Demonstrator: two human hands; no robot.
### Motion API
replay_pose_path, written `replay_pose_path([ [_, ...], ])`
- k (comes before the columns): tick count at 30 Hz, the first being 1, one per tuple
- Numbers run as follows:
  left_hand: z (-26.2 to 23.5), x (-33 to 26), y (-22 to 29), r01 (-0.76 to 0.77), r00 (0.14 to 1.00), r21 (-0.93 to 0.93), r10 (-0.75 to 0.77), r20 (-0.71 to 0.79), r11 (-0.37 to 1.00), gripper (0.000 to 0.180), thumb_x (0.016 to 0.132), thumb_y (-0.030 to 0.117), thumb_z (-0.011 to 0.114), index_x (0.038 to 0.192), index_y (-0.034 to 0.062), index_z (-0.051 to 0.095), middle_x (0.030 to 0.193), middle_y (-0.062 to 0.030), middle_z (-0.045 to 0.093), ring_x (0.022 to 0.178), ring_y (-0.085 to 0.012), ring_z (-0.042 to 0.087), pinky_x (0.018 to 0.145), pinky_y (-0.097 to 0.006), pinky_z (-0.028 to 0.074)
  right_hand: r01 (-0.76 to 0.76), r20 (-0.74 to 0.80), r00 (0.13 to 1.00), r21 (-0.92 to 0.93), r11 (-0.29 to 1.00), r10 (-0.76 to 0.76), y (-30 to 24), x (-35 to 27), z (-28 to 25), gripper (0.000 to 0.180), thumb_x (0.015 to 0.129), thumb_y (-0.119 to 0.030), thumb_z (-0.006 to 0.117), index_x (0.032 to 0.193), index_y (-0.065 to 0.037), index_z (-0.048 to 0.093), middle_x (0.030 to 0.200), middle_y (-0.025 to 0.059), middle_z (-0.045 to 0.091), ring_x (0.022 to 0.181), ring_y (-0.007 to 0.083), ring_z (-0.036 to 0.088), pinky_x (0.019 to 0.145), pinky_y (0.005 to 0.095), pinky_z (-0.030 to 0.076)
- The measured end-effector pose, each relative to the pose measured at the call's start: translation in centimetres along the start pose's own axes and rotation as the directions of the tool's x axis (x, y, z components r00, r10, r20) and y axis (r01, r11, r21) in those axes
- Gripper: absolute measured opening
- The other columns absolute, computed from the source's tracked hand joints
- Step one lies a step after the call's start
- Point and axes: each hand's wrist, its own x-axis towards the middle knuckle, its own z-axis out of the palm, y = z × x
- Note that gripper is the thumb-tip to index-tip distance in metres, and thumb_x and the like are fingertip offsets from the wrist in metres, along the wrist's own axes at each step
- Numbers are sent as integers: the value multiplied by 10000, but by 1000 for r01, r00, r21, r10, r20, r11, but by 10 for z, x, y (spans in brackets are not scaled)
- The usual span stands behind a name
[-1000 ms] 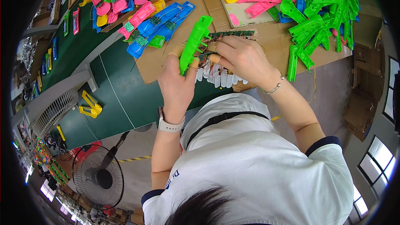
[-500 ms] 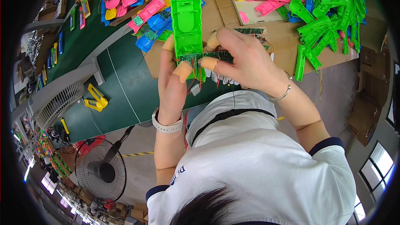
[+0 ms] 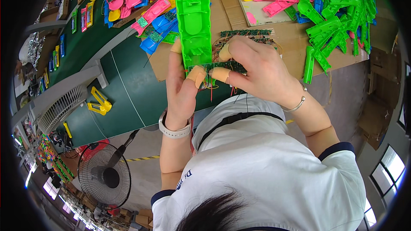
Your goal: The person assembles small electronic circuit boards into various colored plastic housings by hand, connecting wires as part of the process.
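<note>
Left hand [image 3: 182, 87], white wristband, fingers wrapped round lower end of green plastic shell [image 3: 195, 28], held upright above near edge of green worktop [image 3: 124, 98]. Right hand [image 3: 261, 70], taped fingertips, pinching green circuit board [image 3: 222, 67] against shell's lower edge; thin wires dangling below. Beyond: cardboard sheet [image 3: 295, 38] on worktop, more circuit boards [image 3: 246, 33] on it. Far right corner: green shell pile [image 3: 338, 17]. Far edge: pink and blue shells [image 3: 150, 17].
</note>
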Motion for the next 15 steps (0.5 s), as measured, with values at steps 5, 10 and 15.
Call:
replay_pose_path([
  [5,1,1,1,11,1000,6,-11,-2,1000,612,833,-13,383,1417,-9,198,1288,-121,449,1105,-188,506,901,-283,412,-103,17,995,44,994,102,0,1,1,254,746,-214,699,822,-49,521,761,91,557,595,281,574,509,377,459],
  [10,1,0,1,9,999,136,-4,-37,991,563,860,21,413,1395,-32,245,1228,-120,508,1049,-171,537,850,-279,437,-74,4,997,33,997,74,3,1,1,259,744,-213,702,824,-46,521,761,90,559,587,282,573,505,377,458],
  [15,-4,0,2,-104,994,394,106,19,913,537,858,55,439,1365,-48,295,1116,-128,583,950,-158,576,804,-267,457,-135,25,991,81,988,133,4,0,2,286,745,-232,704,805,-37,504,746,95,547,620,288,563,524,379,448],
])
